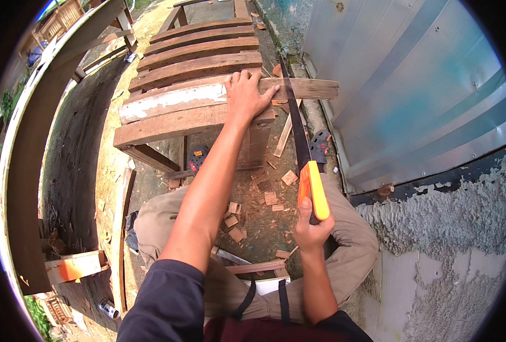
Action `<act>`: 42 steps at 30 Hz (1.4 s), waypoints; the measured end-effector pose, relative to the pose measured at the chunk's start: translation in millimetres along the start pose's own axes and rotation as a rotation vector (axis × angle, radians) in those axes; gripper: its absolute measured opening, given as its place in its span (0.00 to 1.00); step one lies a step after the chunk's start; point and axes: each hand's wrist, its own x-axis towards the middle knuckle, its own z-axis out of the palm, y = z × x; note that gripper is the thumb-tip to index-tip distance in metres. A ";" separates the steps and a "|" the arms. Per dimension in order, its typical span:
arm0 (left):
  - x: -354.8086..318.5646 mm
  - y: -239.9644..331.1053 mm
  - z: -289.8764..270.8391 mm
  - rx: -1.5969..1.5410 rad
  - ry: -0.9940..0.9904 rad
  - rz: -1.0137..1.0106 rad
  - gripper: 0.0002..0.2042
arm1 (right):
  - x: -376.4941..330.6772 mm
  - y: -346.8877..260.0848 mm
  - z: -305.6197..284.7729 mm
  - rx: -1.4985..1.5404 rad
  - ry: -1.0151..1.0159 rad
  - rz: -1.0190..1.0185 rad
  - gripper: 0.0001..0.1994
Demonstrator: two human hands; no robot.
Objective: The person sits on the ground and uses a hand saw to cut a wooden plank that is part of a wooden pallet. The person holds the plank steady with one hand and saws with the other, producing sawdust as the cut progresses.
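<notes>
Head view: saw (300,134) crosses the board (314,89) beyond the bench (198,64), right hand (313,229) gripping its handle (318,191); left hand (246,96), fingers spread, presses the board. Keep the left thumb (270,93) clear and strokes straight.

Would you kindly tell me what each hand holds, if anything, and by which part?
The right hand holds the handsaw by its yellow-orange handle; the left hand rests on the wooden plank.
</notes>
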 end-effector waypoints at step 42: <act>3.3 2.3 -0.3 -0.091 0.036 0.015 0.27 | 154.5 -3.2 89.2 -0.092 -0.001 -0.201 0.17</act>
